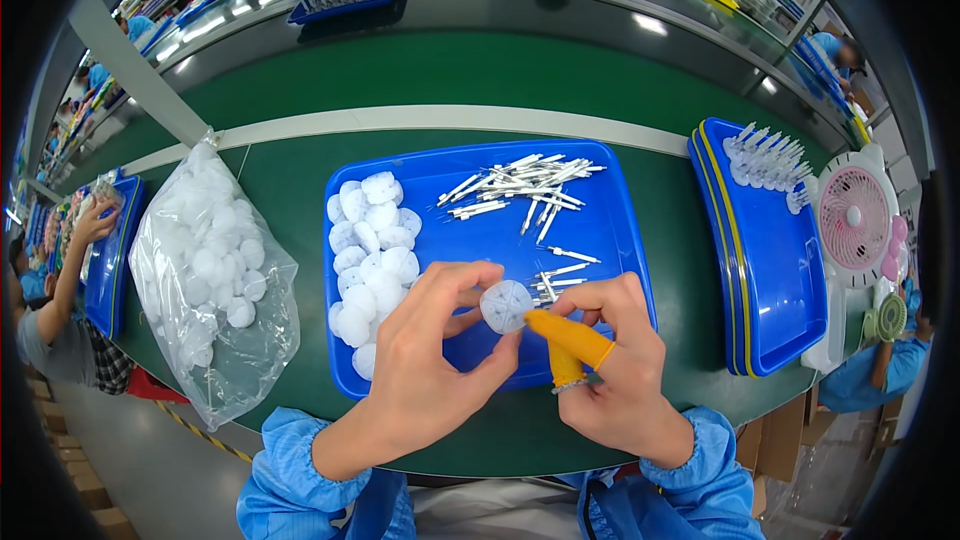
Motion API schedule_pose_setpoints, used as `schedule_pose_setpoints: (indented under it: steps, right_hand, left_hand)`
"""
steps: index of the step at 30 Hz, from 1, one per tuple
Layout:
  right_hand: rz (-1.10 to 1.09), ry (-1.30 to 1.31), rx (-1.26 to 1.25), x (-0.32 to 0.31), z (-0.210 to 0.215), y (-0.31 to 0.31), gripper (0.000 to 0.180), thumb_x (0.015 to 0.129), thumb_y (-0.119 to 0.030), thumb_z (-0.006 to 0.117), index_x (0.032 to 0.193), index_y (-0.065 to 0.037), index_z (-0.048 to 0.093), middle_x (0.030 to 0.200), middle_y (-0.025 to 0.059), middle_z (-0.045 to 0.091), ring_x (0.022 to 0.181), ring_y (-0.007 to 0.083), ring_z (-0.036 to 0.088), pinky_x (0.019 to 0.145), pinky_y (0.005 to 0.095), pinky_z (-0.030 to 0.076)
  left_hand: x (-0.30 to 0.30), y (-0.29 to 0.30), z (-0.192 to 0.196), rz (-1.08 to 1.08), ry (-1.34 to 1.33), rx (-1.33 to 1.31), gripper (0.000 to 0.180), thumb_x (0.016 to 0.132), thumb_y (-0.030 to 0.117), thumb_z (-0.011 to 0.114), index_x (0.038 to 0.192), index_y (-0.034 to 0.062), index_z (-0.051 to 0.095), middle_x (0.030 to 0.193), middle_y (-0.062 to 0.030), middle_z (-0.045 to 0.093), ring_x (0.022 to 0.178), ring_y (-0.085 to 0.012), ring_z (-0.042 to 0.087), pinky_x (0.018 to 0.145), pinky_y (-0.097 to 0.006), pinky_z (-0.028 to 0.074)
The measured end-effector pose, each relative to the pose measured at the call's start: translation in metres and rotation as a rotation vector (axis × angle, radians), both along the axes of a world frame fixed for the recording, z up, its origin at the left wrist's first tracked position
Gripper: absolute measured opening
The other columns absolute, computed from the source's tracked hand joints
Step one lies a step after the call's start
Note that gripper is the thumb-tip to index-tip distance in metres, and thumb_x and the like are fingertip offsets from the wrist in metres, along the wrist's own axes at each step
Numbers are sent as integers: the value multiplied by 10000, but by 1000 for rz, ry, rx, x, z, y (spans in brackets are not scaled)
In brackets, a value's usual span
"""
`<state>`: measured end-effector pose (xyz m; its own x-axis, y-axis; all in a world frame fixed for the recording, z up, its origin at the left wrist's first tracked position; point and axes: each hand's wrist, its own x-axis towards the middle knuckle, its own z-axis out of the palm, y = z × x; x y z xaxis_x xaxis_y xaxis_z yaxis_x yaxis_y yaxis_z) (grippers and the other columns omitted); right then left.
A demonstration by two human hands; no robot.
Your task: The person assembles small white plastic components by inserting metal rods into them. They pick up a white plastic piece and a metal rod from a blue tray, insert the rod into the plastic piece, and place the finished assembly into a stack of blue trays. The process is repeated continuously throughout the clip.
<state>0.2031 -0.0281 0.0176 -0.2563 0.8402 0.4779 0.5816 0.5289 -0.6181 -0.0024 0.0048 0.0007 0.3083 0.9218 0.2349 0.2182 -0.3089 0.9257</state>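
Observation:
My left hand (430,350) pinches a translucent white round disc (507,306) between fingers and thumb, above the near part of a blue tray (450,240). My right hand (610,370) wears yellow finger cots on two fingers. Its fingers are closed, and one yellow tip meets the disc's right edge; whatever lies between those fingers is hidden. Inside the tray, a heap of similar white discs (380,215) fills the left side. Thin white sticks with fine wire ends (530,180) lie loosely at the back, and several more (568,268) are partly covered by my hands.
A clear plastic bag of white discs (225,250) lies to the left. Stacked blue and yellow trays (780,290) stand at right, the top one holding upright assembled pieces (768,160). Beside them is a pink-and-white fan (853,212). Other people work at both sides.

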Motion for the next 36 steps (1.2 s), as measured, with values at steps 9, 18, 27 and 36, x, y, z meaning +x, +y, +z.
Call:
schedule_pose_setpoints:
  steps: [9, 18, 27, 36]
  right_hand:
    - [-14, 3, -8, 1, -4, 7, 493, 585, 105, 701, 1068, 60, 788, 1158, 131, 625, 946, 317, 547, 691, 365, 494]
    - [-29, -26, 32, 4, -5, 4, 516, 557, 101, 683, 1056, 46, 803, 1154, 122, 638, 934, 299, 531, 680, 362, 465]
    - [9, -24, 3, 1, -1, 7, 530, 587, 87, 671, 1092, 17, 816, 1172, 117, 627, 951, 309, 521, 731, 369, 468]
    - [24, -55, -26, 2, -4, 8, 518, 610, 100, 660, 1098, 16, 808, 1185, 132, 614, 997, 327, 512, 787, 403, 465]
  left_hand:
    - [3, -2, 2, -22, 50, 57, 548, 825, -100, 812, 1321, -2, 603, 1243, -117, 650, 1156, -229, 735, 909, -348, 654]
    - [2, -1, 1, 3, 52, 50, 544, 822, -98, 814, 1315, 5, 606, 1232, -113, 659, 1140, -227, 743, 906, -352, 658]
    - [4, -4, 6, -32, 105, 57, 565, 803, -82, 821, 1321, 10, 614, 1224, -126, 658, 1127, -238, 742, 913, -368, 661]
    - [6, -6, 9, -22, 90, 50, 563, 822, -36, 826, 1340, 8, 611, 1174, -153, 673, 1026, -298, 752, 917, -381, 642]
